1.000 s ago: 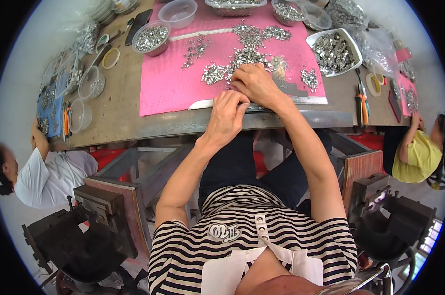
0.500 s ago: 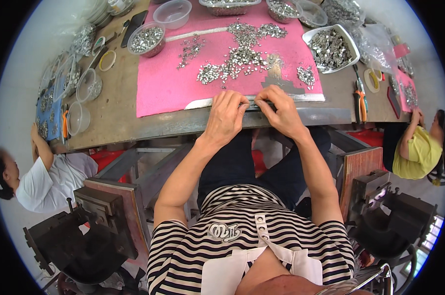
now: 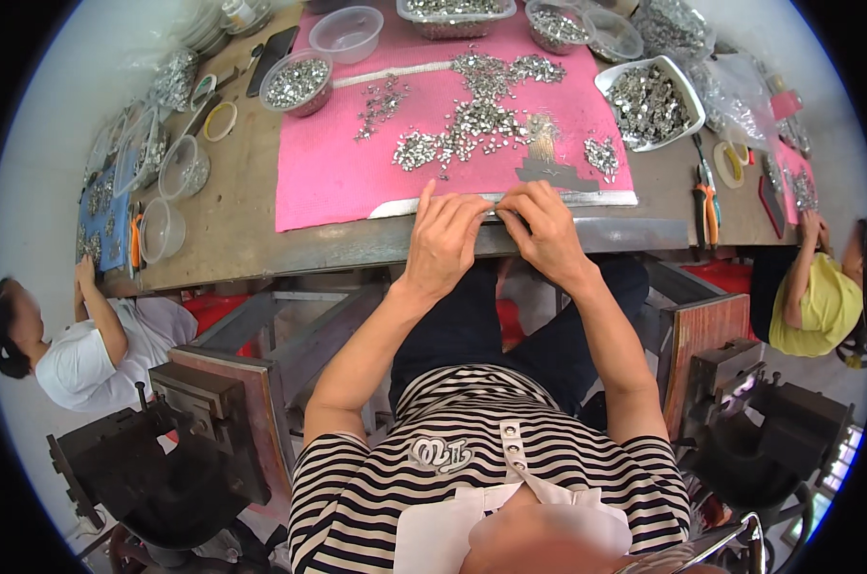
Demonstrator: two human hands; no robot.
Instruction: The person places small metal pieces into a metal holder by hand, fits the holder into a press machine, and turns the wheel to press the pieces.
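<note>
Head view. Landmark: the pink mat (image 3: 323, 191) on the table (image 3: 237, 187).

Left hand (image 3: 446, 241): at the mat's near edge, thumb and fingers pinched together at the tips, index finger raised. Right hand (image 3: 548, 232): just beside it along the same edge, thumb and forefinger also brought together. The two sets of fingertips nearly meet, clamped on a small piece (image 3: 492, 212) in front of the mat's near edge. Piece mostly hidden; shape too small to read.

On the mat: main heap (image 3: 481, 120) of loose silvery bits, beyond the hands, middle of the mat. Thinner scatter (image 3: 382, 103) toward the mat's left; small pile (image 3: 601, 156) near its right edge. Grey patch (image 3: 553, 174) on the mat between heap and right hand. White strip (image 3: 395, 208) runs along the mat's near edge.

Mat's far left corner: round tub (image 3: 304, 103) holding silvery bits, a clear tub (image 3: 345, 48) just beyond. Mat's far edge: oblong tub (image 3: 457, 30), filled likewise.

Right of the mat: white dish (image 3: 694, 120) of bits, overlapping the mat's edge; nearer, orange-handled pliers (image 3: 706, 210); tape roll (image 3: 727, 172) beside these. Well left of the mat: a co-worker in white (image 3: 84, 364). Well right: another in yellow (image 3: 816, 311).
</note>
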